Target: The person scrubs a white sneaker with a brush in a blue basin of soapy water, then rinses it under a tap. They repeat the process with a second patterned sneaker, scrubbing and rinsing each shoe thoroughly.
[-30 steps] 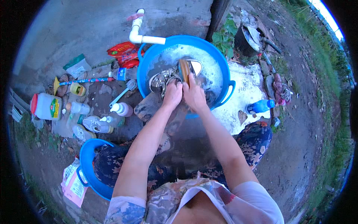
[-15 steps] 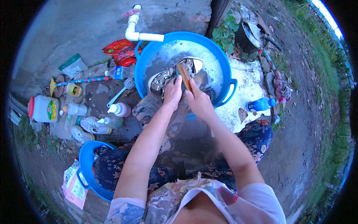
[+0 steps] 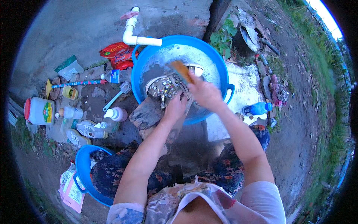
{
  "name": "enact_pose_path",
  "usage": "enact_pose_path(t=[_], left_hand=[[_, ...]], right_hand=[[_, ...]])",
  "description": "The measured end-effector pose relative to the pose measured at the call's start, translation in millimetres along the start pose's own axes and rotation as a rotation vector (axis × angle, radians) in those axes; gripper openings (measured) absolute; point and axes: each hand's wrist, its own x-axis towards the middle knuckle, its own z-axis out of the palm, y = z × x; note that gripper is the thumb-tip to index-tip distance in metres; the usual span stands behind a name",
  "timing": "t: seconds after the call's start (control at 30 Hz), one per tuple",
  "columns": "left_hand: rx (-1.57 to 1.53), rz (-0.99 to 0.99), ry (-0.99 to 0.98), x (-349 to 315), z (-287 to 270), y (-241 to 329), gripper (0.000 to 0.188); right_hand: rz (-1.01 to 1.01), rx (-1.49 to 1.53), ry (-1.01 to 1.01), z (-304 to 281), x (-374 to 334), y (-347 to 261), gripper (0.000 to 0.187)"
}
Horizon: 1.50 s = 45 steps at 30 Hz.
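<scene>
A large round blue plastic basin (image 3: 220,71), filled with foamy water, is seen at the far centre of the bare ground (image 3: 298,149), placed just below a white plastic pipe with a pink tap handle (image 3: 131,28), apparently so that it can be filled directly. A smaller blue plastic tub (image 3: 84,168) is set at the near left, beside the person's knee. A white plastic jug with a red cap (image 3: 39,111) stands at the far left edge, with several small bottles (image 3: 112,114) and a pair of pale shoes (image 3: 87,128) clustered between it and the basin, within reach. A blue plastic bottle (image 3: 257,108) lies to the right of the basin. A white patterned sneaker (image 3: 164,87) is propped on the near rim of the basin, partly over a flat stone, probably to be kept steady and out of the water. It is gripped at its near end by the left hand (image 3: 175,108), whose fingers are curled closed around it. A wooden-backed scrubbing brush (image 3: 182,71) is clasped firmly in the right hand (image 3: 203,93) and pressed down against the sneaker's upper.
</scene>
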Motion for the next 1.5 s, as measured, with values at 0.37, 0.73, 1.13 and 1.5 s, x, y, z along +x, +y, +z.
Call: enact_pose_path(t=[0.37, 0.73, 1.13, 1.5], left_hand=[[-0.001, 0.024, -0.004, 8.7, 3.6, -15.8, 0.043], [-0.326, -0.209, 0.101, 18.4, 1.1, -1.0, 0.049], [-0.98, -0.42, 0.048, 51.7, -27.3, 35.2, 0.023], [-0.934, -0.39, 0.171, 75.7, -11.3, 5.4, 0.022]], right_hand=[[-0.009, -0.113, 0.018, -11.0, 1.9, -10.7, 0.053], [0.288, 0.139, 0.203, 1.3, 17.4, 24.1, 0.048], [0.405, 0.135, 0.199, 60.5, 77.3, 25.3, 0.05], [0.216, 0.042, 0.047, 63.9, 54.4, 23.5, 0.054]])
